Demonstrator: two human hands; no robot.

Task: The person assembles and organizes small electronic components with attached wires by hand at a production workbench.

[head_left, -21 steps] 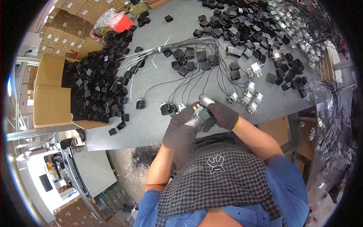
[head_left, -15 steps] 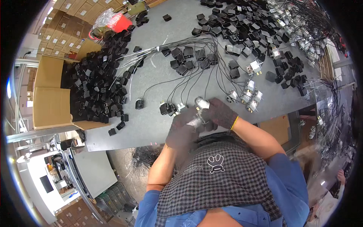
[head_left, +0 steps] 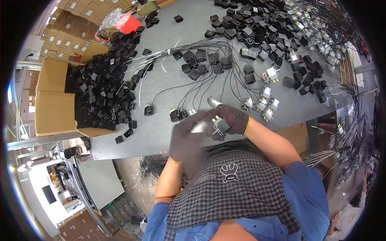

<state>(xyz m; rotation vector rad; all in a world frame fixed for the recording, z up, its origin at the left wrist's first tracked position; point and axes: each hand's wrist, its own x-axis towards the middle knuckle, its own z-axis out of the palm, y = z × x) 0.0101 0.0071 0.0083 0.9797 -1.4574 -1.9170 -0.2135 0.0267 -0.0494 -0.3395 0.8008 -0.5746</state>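
Both my hands wear dark knit gloves and are close together over the table's near edge. My right hand (head_left: 235, 119) grips a black plug (head_left: 221, 126) with a square housing, its brass-coloured prongs pointing up and away from me. A silvery-white covering (head_left: 213, 102) shows at the tip of a raised right finger. Just left of the plug is my left hand (head_left: 185, 136), smeared by motion, with a pale patch near its fingers; whether it holds anything cannot be made out. Beyond the hands lie a black plug with prongs (head_left: 175, 115) and a single wired plug (head_left: 148, 109).
Black housings (head_left: 106, 84) spill from an open cardboard box (head_left: 55, 114) at left. Another heap of housings (head_left: 257, 26) covers the far right. Silvery connectors (head_left: 266, 103) lie right of my hands. A bundle of dark cables (head_left: 193, 43) crosses the grey table (head_left: 169, 140).
My left hand has shifted slightly left and blurred more. The black plug in my right hand now shows plainly, where before both hands mostly covered it. The right hand has moved little.
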